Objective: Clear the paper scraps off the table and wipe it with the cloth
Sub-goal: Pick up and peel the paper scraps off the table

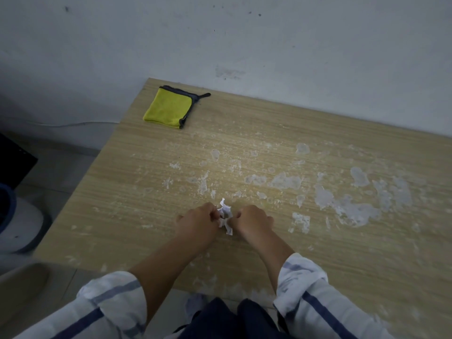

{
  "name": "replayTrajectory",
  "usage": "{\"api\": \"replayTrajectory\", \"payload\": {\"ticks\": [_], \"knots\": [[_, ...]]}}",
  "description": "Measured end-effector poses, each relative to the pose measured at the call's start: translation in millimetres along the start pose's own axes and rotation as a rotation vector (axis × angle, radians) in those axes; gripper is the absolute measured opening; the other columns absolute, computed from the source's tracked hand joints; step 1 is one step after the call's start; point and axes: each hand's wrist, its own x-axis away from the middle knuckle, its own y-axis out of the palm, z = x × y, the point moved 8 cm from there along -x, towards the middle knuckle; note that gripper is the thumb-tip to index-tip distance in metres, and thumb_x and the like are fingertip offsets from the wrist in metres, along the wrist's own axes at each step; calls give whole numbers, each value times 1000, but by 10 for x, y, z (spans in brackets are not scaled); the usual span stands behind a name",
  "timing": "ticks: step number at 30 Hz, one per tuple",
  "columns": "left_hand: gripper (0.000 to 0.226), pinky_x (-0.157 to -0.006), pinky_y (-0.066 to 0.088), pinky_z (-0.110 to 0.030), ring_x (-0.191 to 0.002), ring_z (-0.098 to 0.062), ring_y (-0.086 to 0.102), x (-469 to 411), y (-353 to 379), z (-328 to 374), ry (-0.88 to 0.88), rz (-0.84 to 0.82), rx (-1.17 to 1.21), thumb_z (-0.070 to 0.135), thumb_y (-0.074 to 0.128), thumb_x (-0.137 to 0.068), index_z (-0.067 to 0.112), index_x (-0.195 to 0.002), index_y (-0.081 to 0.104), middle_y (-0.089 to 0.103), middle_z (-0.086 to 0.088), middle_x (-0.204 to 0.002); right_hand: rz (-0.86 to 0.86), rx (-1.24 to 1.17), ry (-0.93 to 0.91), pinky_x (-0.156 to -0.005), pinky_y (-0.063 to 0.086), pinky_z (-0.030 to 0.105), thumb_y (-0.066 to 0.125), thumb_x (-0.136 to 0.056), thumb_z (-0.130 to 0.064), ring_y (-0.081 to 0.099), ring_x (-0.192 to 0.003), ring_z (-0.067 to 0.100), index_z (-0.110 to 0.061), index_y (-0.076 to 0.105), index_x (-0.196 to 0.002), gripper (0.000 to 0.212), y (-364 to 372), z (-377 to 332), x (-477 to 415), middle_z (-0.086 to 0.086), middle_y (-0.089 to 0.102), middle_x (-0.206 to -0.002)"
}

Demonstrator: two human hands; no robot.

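Both hands pinching one crumpled paper scrap mid-table.

Left hand and right hand are sitting knuckles-up, fingers curled, each gripping a side of the white scrap between them; it's touching or just above the wooden table, can't tell which. Yellow cloth with dark edging is lying folded at the far left corner near the wall, well apart from the hands. Whitish smeared patches are covering the tabletop, mostly to the right. Striped sleeves are rolled up past the forearms.
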Motion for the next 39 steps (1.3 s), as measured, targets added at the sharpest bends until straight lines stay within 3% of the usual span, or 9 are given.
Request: {"api": "replayTrajectory", "payload": {"ticks": [2, 10, 16, 21, 26, 30, 34, 39], "knots": [[11, -84, 27, -34, -77, -9, 54, -12, 6, 6, 3, 8, -20, 27, 49, -86, 34, -79, 48, 61, 15, -79, 27, 85, -31, -85, 33, 39, 48, -88, -37, 55, -97, 25, -20, 69, -91, 27, -6, -31, 2, 2, 63, -96], [8, -83, 29, -36, -82, -14, 55, -40, 23, 33, 24, 49, -138, 26, 48, -85, 32, -80, 49, 61, 12, -82, 111, 152, -59, -85, 32, 42, 50, -85, -48, 52, -104, 29, -20, 60, -103, 35, -30, -34, -1, 6, 61, -104], [9, -79, 27, -34, -85, -15, 55, -38, -1, -14, 60, 90, -120, 28, 48, -86, 34, -79, 48, 55, 15, -82, 107, 73, -45, -84, 31, 42, 53, -85, -45, 53, -100, 27, -22, 61, -95, 27, -26, 20, -24, 3, 60, -99], [14, -82, 27, -34, -91, -13, 53, -51, -7, -39, 85, 72, -135, 30, 48, -85, 37, -89, 59, 60, 14, -96, 102, 24, -43, -79, 27, 38, 49, -86, -42, 55, -93, 24, -23, 67, -84, 26, -23, 44, -37, -1, 62, -92], [18, -82, 27, -35, -92, -13, 53, -50, -30, 4, 104, 66, -143, 28, 46, -85, 35, -91, 61, 61, 12, -97, 79, -84, -26, -77, 24, 36, 49, -83, -26, 55, -87, 21, -25, 63, -70, 19, -74, 118, -27, -4, 62, -86], [16, -81, 25, -32, -90, -9, 45, -14, -82, 120, 125, 143, -128, 25, 45, -85, 33, -90, 58, 59, 14, -97, 226, -182, -100, -83, 27, 36, 45, -86, -21, 54, -93, 18, -29, 61, -70, 24, -193, 204, 25, -7, 62, -94], [19, -84, 25, -28, -100, -13, 42, 111, -11, 425, 276, 248, -104, 20, 45, -82, 28, -96, 55, 53, 9, -104, 365, -68, -245, -87, 27, 35, 43, -87, -20, 43, -108, 21, -21, 62, -97, 22, -174, 324, 136, 0, 53, -110], [45, -105, 22, -34, -129, -18, 30, 264, 458, 809, 468, 80, -87, 27, 31, -84, 17, -125, 48, 41, -1, -136, 343, -12, -269, -104, 25, 42, 43, -91, -22, 34, -128, 26, -17, 52, -119, 29, -73, 669, 167, 6, 43, -136]]}}
